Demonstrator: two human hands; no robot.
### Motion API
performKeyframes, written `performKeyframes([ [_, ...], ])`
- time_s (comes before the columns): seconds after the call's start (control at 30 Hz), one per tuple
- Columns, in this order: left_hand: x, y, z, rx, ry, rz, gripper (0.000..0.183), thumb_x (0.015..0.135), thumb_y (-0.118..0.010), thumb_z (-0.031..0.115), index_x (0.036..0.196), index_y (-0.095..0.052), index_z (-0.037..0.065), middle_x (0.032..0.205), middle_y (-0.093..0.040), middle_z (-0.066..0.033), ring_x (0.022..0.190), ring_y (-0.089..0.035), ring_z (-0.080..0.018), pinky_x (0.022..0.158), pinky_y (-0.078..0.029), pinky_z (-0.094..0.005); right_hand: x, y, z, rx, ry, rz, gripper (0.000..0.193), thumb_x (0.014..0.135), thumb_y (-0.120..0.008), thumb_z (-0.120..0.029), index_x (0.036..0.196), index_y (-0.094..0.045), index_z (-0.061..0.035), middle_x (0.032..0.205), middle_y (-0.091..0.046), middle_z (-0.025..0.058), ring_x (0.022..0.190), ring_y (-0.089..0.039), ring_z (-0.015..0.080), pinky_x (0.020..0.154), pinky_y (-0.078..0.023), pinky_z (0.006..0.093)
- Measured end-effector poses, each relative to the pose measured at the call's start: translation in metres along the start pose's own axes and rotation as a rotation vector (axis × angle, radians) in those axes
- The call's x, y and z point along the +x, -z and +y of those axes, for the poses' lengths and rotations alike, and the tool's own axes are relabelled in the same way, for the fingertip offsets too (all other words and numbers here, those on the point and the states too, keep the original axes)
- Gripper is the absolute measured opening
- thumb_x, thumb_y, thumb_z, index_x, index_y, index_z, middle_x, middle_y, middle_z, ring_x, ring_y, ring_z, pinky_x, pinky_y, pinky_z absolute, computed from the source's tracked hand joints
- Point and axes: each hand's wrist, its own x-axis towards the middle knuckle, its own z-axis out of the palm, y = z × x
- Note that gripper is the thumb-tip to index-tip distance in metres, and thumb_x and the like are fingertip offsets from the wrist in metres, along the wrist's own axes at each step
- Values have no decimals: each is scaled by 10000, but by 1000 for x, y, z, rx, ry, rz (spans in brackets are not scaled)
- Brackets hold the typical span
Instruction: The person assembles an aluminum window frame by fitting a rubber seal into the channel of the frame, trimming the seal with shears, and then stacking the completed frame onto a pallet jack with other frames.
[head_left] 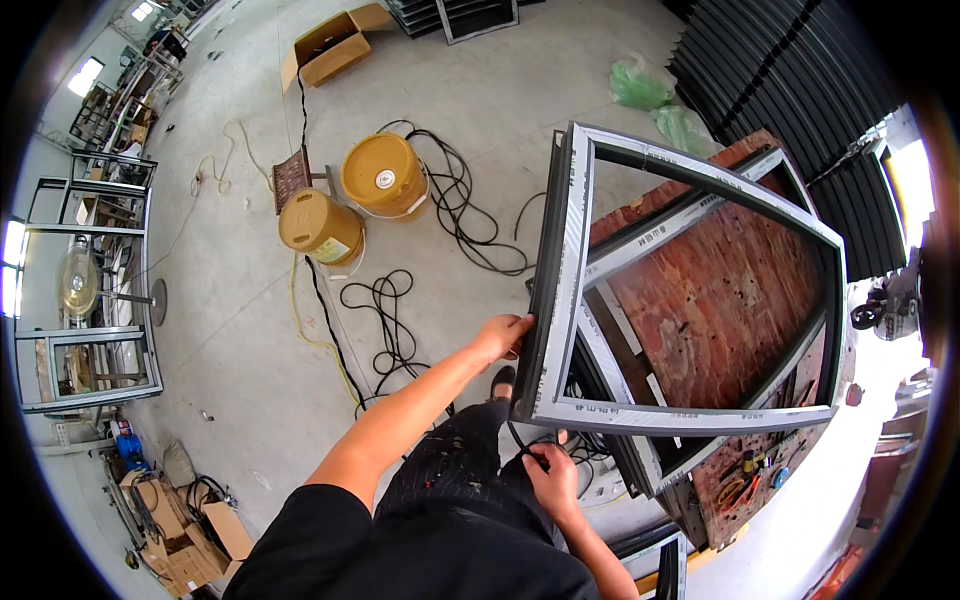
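My left hand [500, 338] is closed on the left side of a grey metal window frame [680, 418] with film and printed tape on its bars. This frame lies tilted across a second, similar frame [655, 237], and both rest on a worn reddish wooden workbench [690, 310]. Below the frame's near left corner, my right hand [553, 478] pinches a thin black strip [516, 436]. The strip runs up toward that corner; whether it is fixed there I cannot make out. Part of my left fingers is hidden by the frame's edge.
Orange-handled scissors [738, 491] and small tools lie on the bench's near end. Black cables [390, 325] loop over the floor near two yellow-brown buckets [378, 172]. Another frame [665, 565] stands near my right forearm. Dark ribbed panels [760, 70] stand at the far right.
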Motion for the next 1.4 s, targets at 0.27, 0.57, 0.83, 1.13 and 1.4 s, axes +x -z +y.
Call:
performKeyframes([
  [0.27,-19,-9,-17,-33,-36,22,370,951,-512,382,1053,-610,40,892,-651,-27,790,-605,-131,691,-489,-308,16,24,-39,-280,213,0,170,790,-675,-95,935,-624,-22,846,-608,167,736,-613,352,659,-495,401],
  [0.57,-79,-11,-85,-194,94,-150,353,931,-580,339,1069,-620,17,901,-641,-29,832,-606,-120,706,-506,-262,36,26,-9,-615,489,28,179,773,-672,-155,943,-641,-108,852,-620,112,641,-621,315,530,-523,398],
  [0.83,-115,-33,-95,-412,103,-59,296,940,-564,257,1053,-617,-11,933,-674,-83,843,-646,-147,755,-505,-251,43,21,8,-773,524,30,213,795,-622,-153,1004,-648,-122,888,-629,96,698,-634,304,564,-533,409],
  [1.13,-114,-66,-106,-285,8,224,260,922,-595,223,1020,-620,-17,864,-664,-73,747,-619,-133,700,-491,-249,45,18,12,-795,537,49,200,806,-592,-151,997,-639,-118,897,-624,86,771,-632,305,602,-533,419],
  [1.4,-121,-82,-109,-743,1,199,218,912,-623,211,971,-613,2,871,-646,-58,796,-602,-142,740,-479,-252,47,14,23,-789,590,122,233,809,-660,-182,1029,-660,-105,956,-656,110,776,-655,291,610,-550,374],
])
